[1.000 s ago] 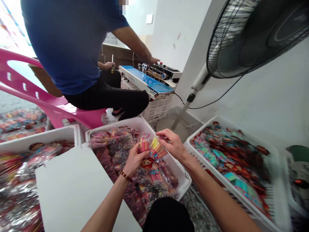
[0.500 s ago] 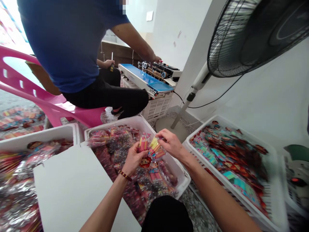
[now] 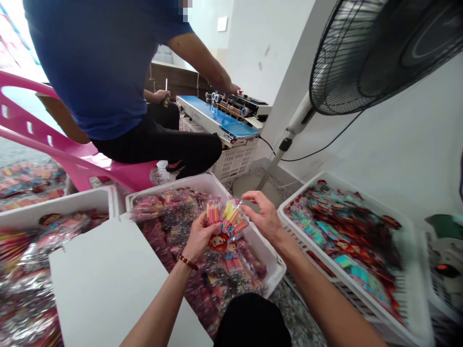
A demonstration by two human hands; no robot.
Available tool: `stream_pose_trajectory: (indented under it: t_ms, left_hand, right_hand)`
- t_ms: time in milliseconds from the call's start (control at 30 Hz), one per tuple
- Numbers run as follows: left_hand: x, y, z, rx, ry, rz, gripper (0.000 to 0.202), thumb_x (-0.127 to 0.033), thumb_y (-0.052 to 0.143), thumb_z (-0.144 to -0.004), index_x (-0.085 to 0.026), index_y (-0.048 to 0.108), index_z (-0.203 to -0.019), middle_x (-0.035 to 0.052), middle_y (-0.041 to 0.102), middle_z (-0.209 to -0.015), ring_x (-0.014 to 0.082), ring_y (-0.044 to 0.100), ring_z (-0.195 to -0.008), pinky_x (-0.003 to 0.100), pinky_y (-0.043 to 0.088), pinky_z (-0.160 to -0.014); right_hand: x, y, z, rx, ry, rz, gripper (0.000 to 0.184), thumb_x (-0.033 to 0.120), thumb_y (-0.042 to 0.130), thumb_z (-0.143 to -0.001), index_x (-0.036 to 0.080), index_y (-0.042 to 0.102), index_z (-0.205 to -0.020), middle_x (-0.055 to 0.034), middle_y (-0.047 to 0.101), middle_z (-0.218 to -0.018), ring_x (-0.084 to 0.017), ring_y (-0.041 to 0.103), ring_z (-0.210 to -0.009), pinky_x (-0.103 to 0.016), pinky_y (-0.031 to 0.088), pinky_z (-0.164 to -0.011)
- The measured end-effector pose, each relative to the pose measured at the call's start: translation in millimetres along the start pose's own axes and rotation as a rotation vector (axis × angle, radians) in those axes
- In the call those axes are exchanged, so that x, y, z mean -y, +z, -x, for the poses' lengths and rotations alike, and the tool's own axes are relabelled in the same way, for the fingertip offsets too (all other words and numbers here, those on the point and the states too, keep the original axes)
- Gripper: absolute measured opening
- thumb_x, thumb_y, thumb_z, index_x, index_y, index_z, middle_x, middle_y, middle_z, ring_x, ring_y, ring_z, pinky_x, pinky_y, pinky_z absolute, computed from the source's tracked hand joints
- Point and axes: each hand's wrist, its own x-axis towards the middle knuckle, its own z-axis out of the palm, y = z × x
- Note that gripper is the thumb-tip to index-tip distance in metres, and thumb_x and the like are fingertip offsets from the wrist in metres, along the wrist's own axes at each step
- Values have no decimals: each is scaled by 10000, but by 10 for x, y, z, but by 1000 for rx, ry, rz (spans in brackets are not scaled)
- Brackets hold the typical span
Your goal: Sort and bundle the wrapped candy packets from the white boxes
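My left hand (image 3: pixel 198 236) is closed on a clear toy packet (image 3: pixel 221 224) with pink and yellow sticks and a cartoon face card. It holds the packet above a white crate (image 3: pixel 275 270) full of similar packets. My right hand (image 3: pixel 263 214) pinches the top right corner of the same packet, its other fingers spread. A bead bracelet sits on my left wrist.
A white board (image 3: pixel 108 284) lies over the crate to the left. Another white crate (image 3: pixel 405 226) of cartoon cards stands at the right. A standing fan (image 3: pixel 361 53) is above it. A person in a blue shirt sits on a pink chair (image 3: pixel 87 164) at a sealing machine (image 3: pixel 220 120).
The packet and both hands shifted slightly; my right hand's fingers opened out a little at the packet's top. The view drifted a bit.
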Motion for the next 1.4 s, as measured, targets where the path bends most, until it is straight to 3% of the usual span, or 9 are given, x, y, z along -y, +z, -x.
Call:
stream_pose_trajectory:
  t_ms: [100, 367, 600, 767, 900, 1100, 1200, 1333, 1400]
  left_hand:
    - [5, 9, -1, -16, -21, 12, 456, -273, 865, -579, -147, 658, -965, -1, 701, -811, 113, 603, -655, 222, 494, -640]
    - [-69, 54, 35, -22, -37, 49, 472, -287, 870, -572, -145, 657, -968, 5, 710, -801, 125, 618, -642, 236, 505, -637]
    - [-9, 27, 29, -50, -37, 48, 462, -278, 877, -553, -148, 652, -935, -5, 708, -789, 124, 614, -638, 241, 501, -643]
    - [-21, 40, 29, -37, -13, 24, 437, -283, 867, -574, -142, 648, -925, -10, 692, -776, 115, 597, -633, 223, 481, -617]
    - [-31, 40, 36, -40, -20, 11, 447, -283, 873, -553, -136, 648, -910, -13, 687, -746, 113, 592, -612, 224, 482, -610]
    - [4, 30, 37, -48, -58, 46, 492, -278, 885, -529, -132, 650, -936, 8, 712, -785, 128, 623, -632, 242, 507, -631]
    - [24, 38, 33, -74, -54, 97, 477, -277, 888, -533, -142, 645, -921, 4, 713, -795, 131, 634, -640, 250, 518, -644]
    - [4, 57, 31, -103, -30, 171, 457, -274, 887, -550, -157, 635, -913, -11, 711, -779, 120, 638, -633, 240, 521, -638]
    - [-17, 67, 36, -118, -38, 200, 453, -273, 891, -544, -158, 631, -897, -20, 705, -750, 108, 626, -602, 232, 517, -621]
  right_hand:
    - [27, 14, 63, -13, -39, 66, 90, 232, 597, -856, 207, 637, -933, -59, 662, -1026, -205, 614, -1002, -363, 467, -919]
    - [-110, 97, 72, 65, 85, 5, 164, 227, 559, -827, 195, 637, -968, -48, 677, -980, -192, 629, -935, -343, 480, -865]
    - [-133, 95, 60, 125, 62, -66, 78, 240, 581, -807, 194, 643, -794, -31, 655, -871, -170, 609, -833, -309, 462, -794]
    - [-184, 90, 31, 112, 62, -114, 144, 229, 595, -793, 190, 699, -885, -54, 677, -976, -183, 616, -917, -323, 458, -846]
    - [-208, 103, 13, 206, 101, -155, 128, 273, 641, -785, 190, 719, -842, -35, 662, -895, -166, 607, -837, -310, 463, -806]
    - [-197, 83, -17, 209, 85, -179, 113, 224, 622, -769, 194, 719, -818, -48, 678, -967, -184, 627, -939, -349, 460, -909]
    - [-195, 82, -7, 66, 150, -164, 184, 244, 627, -782, 212, 698, -948, -56, 681, -1066, -201, 616, -1024, -377, 459, -944]
    - [-217, 251, 165, -241, 423, -351, 603, 367, 742, -714, 235, 524, -1260, -105, 595, -1270, -217, 603, -1077, -373, 508, -890]
    - [-207, 407, 301, -231, 553, -522, 645, 425, 776, -688, 232, 511, -1243, -104, 615, -1230, -207, 634, -986, -350, 535, -825]
